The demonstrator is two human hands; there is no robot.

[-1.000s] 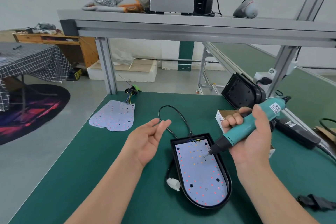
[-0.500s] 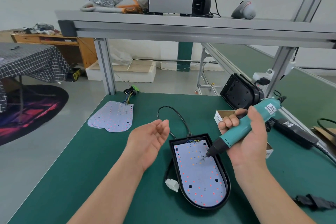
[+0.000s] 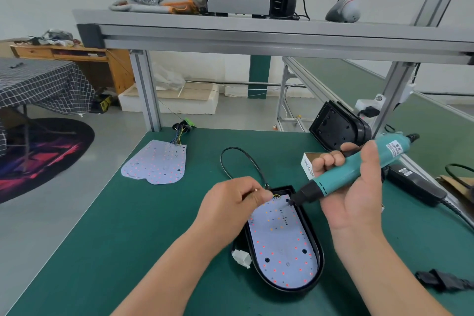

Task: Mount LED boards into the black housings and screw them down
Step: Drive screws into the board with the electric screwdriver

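On the green table (image 3: 123, 244) the black housing (image 3: 319, 249) lies flat in front of the person, and the LED board (image 3: 282, 246) sits inside it, with the round end toward the person. The left hand (image 3: 230, 202) is at the 11 o'clock corner of the board, with the fingers curled narrow, and the fingertips pinch a small golden piece (image 3: 256, 189); what this piece is, I cannot tell. The right hand (image 3: 351, 187) is wrapped around the teal electric screwdriver (image 3: 359, 172), which is tilted, with its black tip down on the board at about 12 o'clock, just beside the left fingertips. From the far end of the housing a black cable (image 3: 241, 159) makes a loop toward 11 o'clock, and a white connector (image 3: 241, 258) lies touching the housing at 8 o'clock. A stack of spare LED boards (image 3: 156, 164) lies well apart at 10 o'clock. A second black housing (image 3: 336, 128) leans upright at 1 o'clock, behind a small cardboard box (image 3: 307, 165).
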